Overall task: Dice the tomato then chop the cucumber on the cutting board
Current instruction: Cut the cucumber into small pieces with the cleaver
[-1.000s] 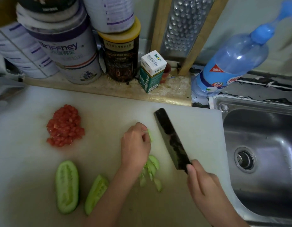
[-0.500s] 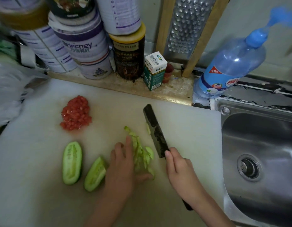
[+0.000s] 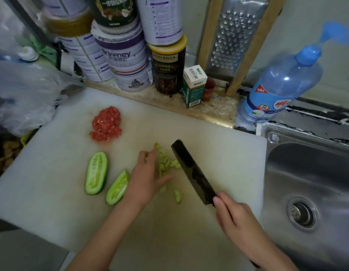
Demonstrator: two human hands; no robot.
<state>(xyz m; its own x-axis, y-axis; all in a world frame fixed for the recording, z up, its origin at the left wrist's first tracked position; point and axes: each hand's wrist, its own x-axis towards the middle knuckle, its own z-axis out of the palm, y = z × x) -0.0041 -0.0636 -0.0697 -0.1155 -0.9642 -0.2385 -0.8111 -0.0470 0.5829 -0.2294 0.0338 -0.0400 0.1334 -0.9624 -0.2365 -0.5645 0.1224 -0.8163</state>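
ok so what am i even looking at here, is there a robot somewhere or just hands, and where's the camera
No robot, just a person's two bare hands. Every picture comes from one wide-angle camera worn on the person's head, looking down. On the white board lie a pile of diced tomato, two cucumber pieces cut side up, and some thin slices. The left hand rests with fingers straight on the slices. The right hand grips a dark knife, its blade just right of the slices. A sink sits to the right.
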